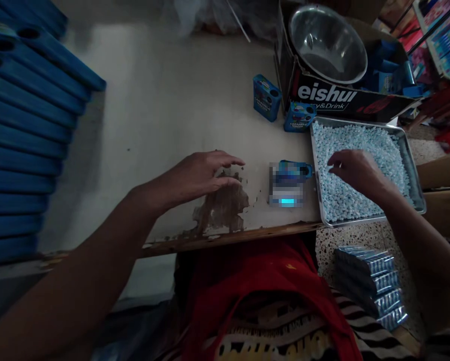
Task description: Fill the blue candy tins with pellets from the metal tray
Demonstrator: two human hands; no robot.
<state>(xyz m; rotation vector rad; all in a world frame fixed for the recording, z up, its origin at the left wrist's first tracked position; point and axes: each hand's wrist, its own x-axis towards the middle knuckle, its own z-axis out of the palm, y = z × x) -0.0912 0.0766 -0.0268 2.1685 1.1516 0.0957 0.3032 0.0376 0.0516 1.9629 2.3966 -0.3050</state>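
My left hand (206,173) hovers over the worn patch near the table's front edge. Its fingers and thumb are apart, with nothing between them. To its right is a pixelated device with a lit cyan display (287,201), and a small blue box (305,169) shows at its top. My right hand (355,170) is above a metal tray (324,219) filled with small pale blue candies (338,200). Its fingers curl in toward the thumb, and what they hold, if anything, is too small to make out.
Two blue candy boxes (266,98) stand behind the device. A black carton (322,100) at the back right bears a steel bowl (328,45) and more blue boxes. Rows of blue boxes (22,155) line the left. Wrapped packs (371,281) are stacked below the tray.
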